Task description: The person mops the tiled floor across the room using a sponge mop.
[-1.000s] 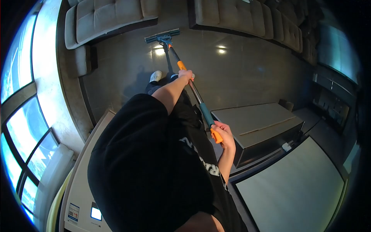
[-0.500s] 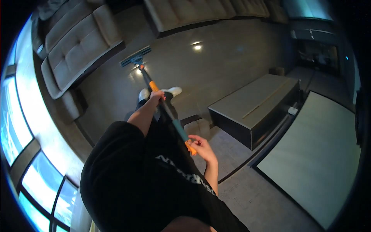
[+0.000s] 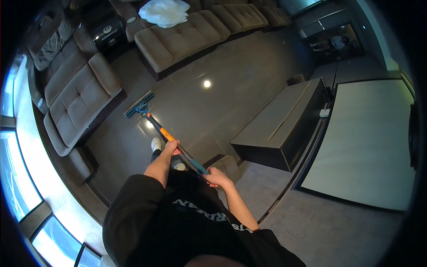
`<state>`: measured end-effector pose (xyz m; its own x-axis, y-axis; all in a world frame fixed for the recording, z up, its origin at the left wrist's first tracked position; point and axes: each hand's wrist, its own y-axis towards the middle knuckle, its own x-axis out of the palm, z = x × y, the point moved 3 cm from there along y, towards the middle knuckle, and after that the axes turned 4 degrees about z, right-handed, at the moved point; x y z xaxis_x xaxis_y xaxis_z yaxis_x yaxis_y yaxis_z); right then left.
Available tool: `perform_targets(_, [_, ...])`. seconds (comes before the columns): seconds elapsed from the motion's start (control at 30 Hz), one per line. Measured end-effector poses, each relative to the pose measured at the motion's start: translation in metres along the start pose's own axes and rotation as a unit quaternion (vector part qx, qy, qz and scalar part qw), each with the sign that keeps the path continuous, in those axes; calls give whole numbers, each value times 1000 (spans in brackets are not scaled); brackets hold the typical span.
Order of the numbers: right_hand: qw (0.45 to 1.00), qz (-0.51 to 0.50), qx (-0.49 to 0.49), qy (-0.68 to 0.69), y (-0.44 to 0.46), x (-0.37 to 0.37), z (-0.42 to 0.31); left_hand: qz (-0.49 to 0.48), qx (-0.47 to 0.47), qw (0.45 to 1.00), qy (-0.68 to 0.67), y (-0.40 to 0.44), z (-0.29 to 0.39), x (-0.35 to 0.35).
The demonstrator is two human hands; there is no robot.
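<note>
A long-handled mop point(image 3: 166, 134) slants across the middle of the head view, with an orange sleeve, a dark pole and a blue-grey grip. Its flat blue-grey mop head point(image 3: 139, 105) is at the floor, near the brown seat on the left. My left hand point(image 3: 172, 147) is wrapped round the pole just below the orange sleeve. Lower down, my right hand point(image 3: 217, 177) closes on the blue-grey grip and hides the handle's end. My shoes, one of them white point(image 3: 156, 143), show beside the pole.
A padded brown recliner point(image 3: 73, 104) stands left, and a row of brown seats point(image 3: 191, 38) runs along the back with a white bundle point(image 3: 163, 12) on it. To the right are a long low box-like unit point(image 3: 271, 122) and a large pale screen-like panel point(image 3: 360, 147). Bright windows point(image 3: 18, 171) line the left.
The view has shifted, bringing the white bundle into sight. My right hand has gone from the orange handle end to the blue-grey grip and closed round it. My left hand still holds the pole.
</note>
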<state>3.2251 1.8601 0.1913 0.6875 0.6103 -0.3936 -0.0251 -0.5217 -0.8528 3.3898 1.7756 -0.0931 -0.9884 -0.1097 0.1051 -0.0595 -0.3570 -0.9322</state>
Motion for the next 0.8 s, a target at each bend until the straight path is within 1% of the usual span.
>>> perform_targets(0.07, [994, 21, -75, -74, 37, 15, 54, -41, -15, 998, 55, -20, -15, 9])
perform_targets(0.1, [997, 15, -53, -61, 26, 15, 62, -59, -34, 995, 74, -38, -27, 9])
perform_targets(0.17, [999, 2, -8, -34, -1, 6, 61, -83, -32, 990, 106, -43, -50, 10])
perform_targets(0.2, [999, 2, 41, -24, 0, 6, 73, -86, -25, 987, 135, -42, -55, 7])
perform_targets(0.27, [998, -14, 40, 35, 17, 10, 110, -93, -10, 977, 194, -39, -60, -1])
perform_targets(0.3, [997, -23, 39, 65, 29, 17, 136, -68, -11, 980, 185, -40, -64, -9])
perform_targets(0.37, [998, 2, -44, 46, 56, 42, 203, -19, -9, 987, 161, -42, -79, -20])
perform_targets(0.4, [996, 13, -80, 34, 56, 48, 233, 8, 3, 981, 192, -53, -86, -21])
perform_targets(0.43, [992, -1, -53, 110, 47, 48, 254, 35, 16, 974, 223, -70, -90, -25])
perform_targets(0.5, [965, -31, 1, 260, 27, 44, 284, 75, 48, 959, 270, -88, -93, -26])
perform_targets(0.57, [984, -40, 74, 156, 13, 44, 320, 101, 86, 944, 304, -92, -95, -34])
perform_targets(0.6, [988, -44, 110, 103, 5, 45, 334, 99, 77, 937, 325, -72, -104, -41])
perform_targets(0.67, [979, -16, 166, 118, -28, 51, 355, 107, 86, 921, 366, -76, -96, -36])
perform_targets(0.7, [976, -40, 182, 116, -41, 55, 364, 110, 90, 911, 386, -78, -91, -33])
perform_targets(0.73, [972, -64, 197, 114, -52, 61, 374, 97, 86, 914, 385, -78, -86, -29])
perform_targets(0.8, [934, -92, 270, 213, -70, 91, 400, 69, 76, 917, 386, -79, -79, -22])
